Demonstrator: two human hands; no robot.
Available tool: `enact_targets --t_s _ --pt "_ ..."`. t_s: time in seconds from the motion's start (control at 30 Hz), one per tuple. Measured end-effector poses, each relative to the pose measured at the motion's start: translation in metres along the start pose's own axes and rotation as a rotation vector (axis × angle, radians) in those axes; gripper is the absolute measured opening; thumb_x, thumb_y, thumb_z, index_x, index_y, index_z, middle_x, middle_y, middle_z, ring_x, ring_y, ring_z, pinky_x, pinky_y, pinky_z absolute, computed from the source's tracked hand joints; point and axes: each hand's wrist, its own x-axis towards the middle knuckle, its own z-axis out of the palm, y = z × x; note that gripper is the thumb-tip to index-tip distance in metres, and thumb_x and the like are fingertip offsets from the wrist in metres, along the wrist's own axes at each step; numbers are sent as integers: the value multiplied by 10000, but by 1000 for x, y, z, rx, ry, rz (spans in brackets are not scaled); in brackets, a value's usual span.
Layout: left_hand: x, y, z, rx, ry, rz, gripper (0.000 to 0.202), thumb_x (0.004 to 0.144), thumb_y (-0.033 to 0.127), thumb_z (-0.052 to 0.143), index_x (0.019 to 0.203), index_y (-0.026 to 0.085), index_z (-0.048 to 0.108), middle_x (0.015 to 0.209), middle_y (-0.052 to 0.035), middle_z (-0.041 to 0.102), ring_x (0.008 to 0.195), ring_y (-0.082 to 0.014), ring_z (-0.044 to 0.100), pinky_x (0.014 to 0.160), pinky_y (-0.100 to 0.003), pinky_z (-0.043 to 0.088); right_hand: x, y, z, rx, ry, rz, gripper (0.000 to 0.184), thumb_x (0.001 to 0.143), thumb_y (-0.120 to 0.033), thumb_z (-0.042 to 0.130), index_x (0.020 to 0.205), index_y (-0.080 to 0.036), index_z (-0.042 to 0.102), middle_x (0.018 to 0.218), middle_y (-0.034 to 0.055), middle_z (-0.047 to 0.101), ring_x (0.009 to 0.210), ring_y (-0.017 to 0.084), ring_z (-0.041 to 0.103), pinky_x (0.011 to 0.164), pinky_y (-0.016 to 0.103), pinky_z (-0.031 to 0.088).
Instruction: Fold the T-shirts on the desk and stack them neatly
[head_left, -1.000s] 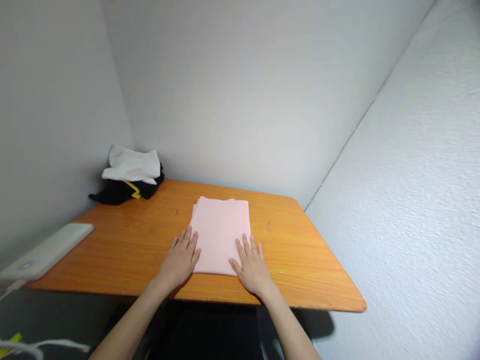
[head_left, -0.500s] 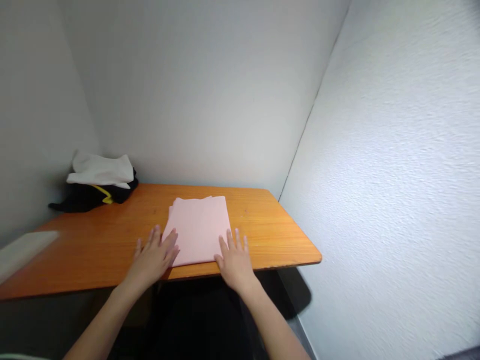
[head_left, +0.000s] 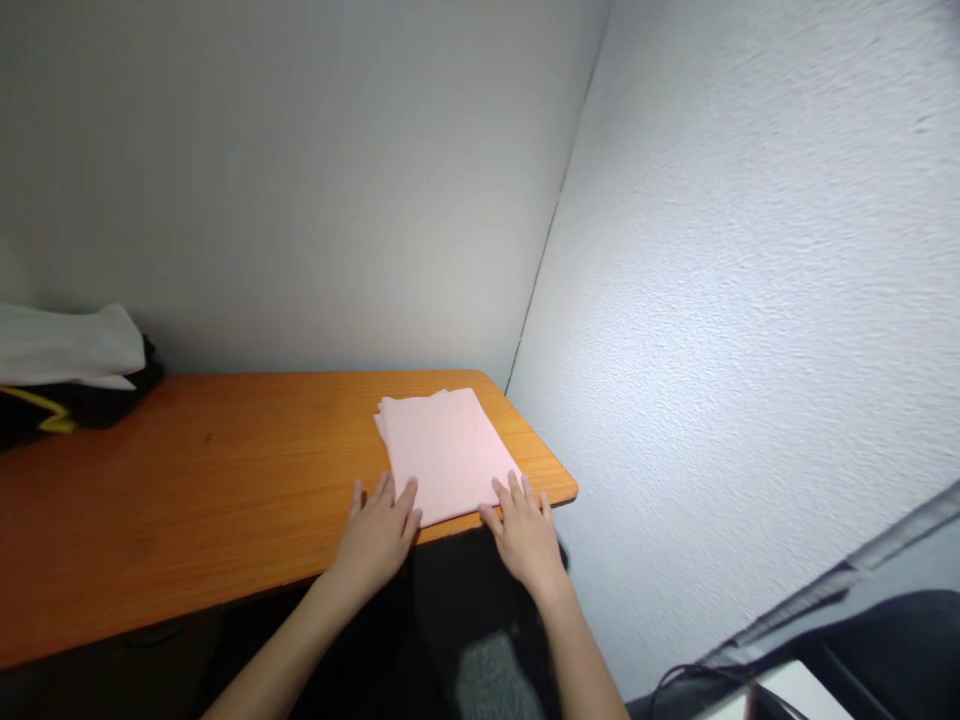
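Note:
A folded pink cloth (head_left: 450,450) lies flat near the right end of the wooden table, its front edge close to the table's near edge. Several layers show at its far left corner, slightly out of line. My left hand (head_left: 377,535) rests on its near left corner, fingers spread and partly over the tabletop. On the near right corner lies my right hand (head_left: 523,530), palm down with fingers apart. Neither hand grips the cloth.
White cloth (head_left: 67,345) sits on black cloth (head_left: 124,397) with a yellow strip at the far left of the table (head_left: 225,480). Walls stand behind and to the right. At the lower right are a white object (head_left: 802,695), a cable and a dark rounded shape.
The pink cloth has slid right along the table, closer to its right end, with both hands moving along on it. My view has turned to the right.

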Motion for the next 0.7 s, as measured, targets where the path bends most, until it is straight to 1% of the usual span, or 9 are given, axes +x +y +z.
enact_targets --t_s 0.1,0.17,0.23,0.3,0.4,0.47,0.53,0.63,0.7 --pt "26 51 13 -68 65 85 610 963 450 375 1442 77 429 1440 -275 444 1396 -388 348 1146 -594 146 5 49 -6 -42 -16 127 693 965 -643 215 1479 -212 388 1584 110 229 1468 307 150 1159 530 104" --pt "38 76 20 -107 74 118 693 930 521 443 1446 60 416 1428 -294 450 1380 -418 360 1141 -599 157 7 74 -9 -56 -38 175 677 970 -627 229 1490 -216 364 1592 103 209 1472 296 135 1161 524 97" --pt "46 92 23 -133 74 152 677 912 533 500 1446 123 425 1462 -249 434 1378 -399 363 1140 -601 180 9 92 -12 -56 -56 190 665 974 -619 226 1497 -226 345 1598 90 192 1475 285 121 1163 520 86" --pt "49 99 22 -155 81 191 554 919 475 543 1391 192 480 1469 -174 438 1338 -337 417 1118 -579 275 9 103 -11 -49 -68 175 661 976 -618 209 1501 -236 334 1604 73 176 1477 276 111 1167 516 76" --pt "47 97 15 -172 94 222 383 928 377 576 1263 194 557 1352 -118 525 1174 -248 547 997 -483 461 10 109 -6 -56 -69 149 664 977 -618 209 1509 -236 311 1611 59 146 1480 276 92 1171 517 62" --pt "44 92 7 -178 91 214 346 928 355 581 1224 175 575 1281 -118 567 1093 -227 588 928 -439 511 11 108 -4 -73 -64 138 679 971 -625 232 1517 -226 291 1614 68 124 1482 287 69 1170 530 41" --pt "40 87 -1 -182 74 198 352 927 356 582 1226 170 572 1269 -115 572 1079 -224 594 916 -434 517 11 109 -9 -67 -87 113 659 980 -607 222 1525 -240 264 1615 67 120 1482 293 61 1165 550 34" --pt "30 72 -17 -193 29 194 408 923 389 581 1272 181 546 1328 -108 540 1155 -250 561 979 -490 470 -2 121 -37 -39 -96 134 662 985 -579 238 1545 -231 177 1604 100 170 1474 304 119 1157 544 125" --pt "24 46 -30 -197 -1 192 467 933 430 543 1328 184 507 1394 -128 499 1262 -298 488 1056 -566 368 -25 139 -63 -83 -24 249 712 972 -548 332 1530 -126 197 1545 188 292 1431 317 258 1127 478 251"
